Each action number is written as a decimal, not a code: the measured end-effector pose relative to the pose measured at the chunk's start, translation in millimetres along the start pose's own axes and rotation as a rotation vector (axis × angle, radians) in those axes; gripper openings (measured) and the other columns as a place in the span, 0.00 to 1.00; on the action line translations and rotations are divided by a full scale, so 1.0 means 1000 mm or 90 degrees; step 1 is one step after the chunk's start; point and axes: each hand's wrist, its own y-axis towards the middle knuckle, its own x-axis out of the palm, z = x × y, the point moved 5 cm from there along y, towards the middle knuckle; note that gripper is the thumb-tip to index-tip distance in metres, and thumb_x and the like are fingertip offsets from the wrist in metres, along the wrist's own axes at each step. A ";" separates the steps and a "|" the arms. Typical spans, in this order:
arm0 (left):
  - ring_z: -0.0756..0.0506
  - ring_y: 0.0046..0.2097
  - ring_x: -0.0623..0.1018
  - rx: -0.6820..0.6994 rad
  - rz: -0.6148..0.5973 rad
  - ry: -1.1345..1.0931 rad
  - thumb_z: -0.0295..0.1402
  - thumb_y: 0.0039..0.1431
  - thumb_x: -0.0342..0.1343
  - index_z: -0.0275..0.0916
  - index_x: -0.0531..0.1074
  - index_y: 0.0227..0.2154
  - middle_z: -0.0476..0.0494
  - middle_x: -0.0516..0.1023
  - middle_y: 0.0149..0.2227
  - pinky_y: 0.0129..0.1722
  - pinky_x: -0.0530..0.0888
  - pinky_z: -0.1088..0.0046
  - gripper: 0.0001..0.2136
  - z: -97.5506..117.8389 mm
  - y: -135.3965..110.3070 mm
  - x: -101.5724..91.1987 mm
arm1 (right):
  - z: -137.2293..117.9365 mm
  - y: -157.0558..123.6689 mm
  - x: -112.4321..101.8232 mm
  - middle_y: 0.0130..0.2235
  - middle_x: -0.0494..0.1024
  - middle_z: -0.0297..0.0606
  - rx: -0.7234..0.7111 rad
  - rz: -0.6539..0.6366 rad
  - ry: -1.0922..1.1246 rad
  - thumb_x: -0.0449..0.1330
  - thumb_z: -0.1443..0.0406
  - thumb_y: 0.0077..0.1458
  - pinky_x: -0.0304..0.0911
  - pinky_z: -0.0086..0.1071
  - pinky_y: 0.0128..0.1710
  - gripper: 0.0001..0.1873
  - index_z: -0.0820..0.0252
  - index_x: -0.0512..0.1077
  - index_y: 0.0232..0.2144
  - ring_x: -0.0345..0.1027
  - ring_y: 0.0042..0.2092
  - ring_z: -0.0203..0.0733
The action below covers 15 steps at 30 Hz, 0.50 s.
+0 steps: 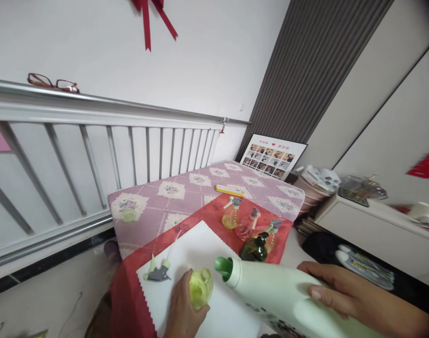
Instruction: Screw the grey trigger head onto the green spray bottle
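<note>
Pale green plastic fills the near edge of the table: a large white-green jug point(281, 295) lies tipped almost flat, its green spout point(224, 266) pointing toward nine o'clock, just beside the mouth of a small yellow-green bottle point(200, 287). The right hand point(344, 293) lies over the jug's body at four o'clock, fingers together and wrapped on its side, thumb pressed on top. The left hand point(181, 307) comes up from six o'clock and clamps the small bottle, fingers curled round its far side; the bottle stands open-topped and leans a little.

Both are over a white sheet point(196, 244) with a zigzag edge, spread on a red cloth point(130, 291). At nine o'clock from the small bottle a grey spray head point(158, 273) lies on the sheet, its thin tube slanting away toward one o'clock.

Further off, at twelve to one o'clock on the red cloth, stands a cluster of little spray bottles: a yellow one point(230, 216), a clear pink one point(248, 225), a dark green one point(256, 248) and an amber one point(272, 234) close behind it. Beyond them a flat yellow item point(229, 189) rests on the pink patterned tablecloth point(186, 188), and a pale green cap point(128, 215) sits near the cloth's corner at ten o'clock.

A white railing point(95, 136) runs behind the table, with red-framed glasses point(52, 82) on its top rail. At two o'clock a photo board point(272, 155) leans against the wall beside a low white cabinet point(369, 230).
</note>
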 end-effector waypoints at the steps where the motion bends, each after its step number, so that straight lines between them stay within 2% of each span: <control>1: 0.36 0.67 0.61 0.000 -0.004 0.001 0.35 0.44 0.56 0.29 0.51 0.64 0.31 0.61 0.66 0.67 0.59 0.58 0.42 0.000 0.000 0.000 | -0.001 0.000 0.010 0.34 0.86 0.41 0.006 -0.124 -0.035 0.71 0.52 0.39 0.76 0.36 0.30 0.16 0.50 0.84 0.32 0.80 0.33 0.53; 2: 0.36 0.67 0.61 -0.001 -0.007 0.001 0.35 0.44 0.56 0.29 0.51 0.64 0.31 0.61 0.66 0.67 0.59 0.58 0.42 0.000 0.000 0.000 | -0.002 -0.001 0.018 0.38 0.86 0.41 0.014 -0.225 -0.068 0.66 0.51 0.47 0.76 0.36 0.34 0.15 0.49 0.83 0.36 0.80 0.37 0.53; 3: 0.36 0.67 0.61 -0.001 -0.010 0.001 0.35 0.44 0.56 0.29 0.51 0.64 0.31 0.61 0.66 0.67 0.59 0.58 0.42 0.000 0.000 0.000 | -0.003 -0.002 0.024 0.41 0.86 0.41 0.019 -0.290 -0.091 0.62 0.51 0.52 0.75 0.36 0.37 0.16 0.49 0.82 0.38 0.80 0.40 0.53; 4: 0.36 0.67 0.61 -0.002 -0.010 0.000 0.35 0.44 0.56 0.29 0.51 0.64 0.31 0.61 0.66 0.67 0.59 0.58 0.42 -0.001 -0.001 0.000 | -0.006 -0.002 0.026 0.41 0.85 0.41 0.019 -0.306 -0.098 0.60 0.51 0.54 0.75 0.36 0.37 0.16 0.49 0.82 0.39 0.80 0.41 0.53; 8: 0.36 0.67 0.61 0.000 -0.007 -0.017 0.34 0.44 0.56 0.30 0.52 0.64 0.31 0.62 0.66 0.67 0.59 0.59 0.41 -0.003 0.000 0.000 | -0.019 -0.002 0.032 0.40 0.85 0.41 0.025 -0.313 -0.063 0.59 0.50 0.54 0.75 0.37 0.37 0.18 0.50 0.81 0.40 0.80 0.40 0.54; 12: 0.34 0.66 0.62 -0.005 0.011 -0.044 0.33 0.42 0.57 0.32 0.53 0.63 0.30 0.62 0.66 0.66 0.60 0.58 0.41 -0.006 0.000 0.003 | -0.022 -0.005 0.041 0.37 0.85 0.40 0.041 -0.326 -0.006 0.58 0.48 0.55 0.74 0.33 0.35 0.19 0.51 0.81 0.39 0.79 0.38 0.51; 15: 0.34 0.65 0.64 0.010 0.070 -0.092 0.31 0.42 0.57 0.31 0.52 0.62 0.27 0.63 0.65 0.65 0.62 0.57 0.41 -0.008 0.000 0.005 | -0.016 -0.005 0.049 0.36 0.84 0.41 0.037 -0.307 0.052 0.60 0.50 0.54 0.73 0.32 0.34 0.20 0.56 0.79 0.39 0.78 0.38 0.51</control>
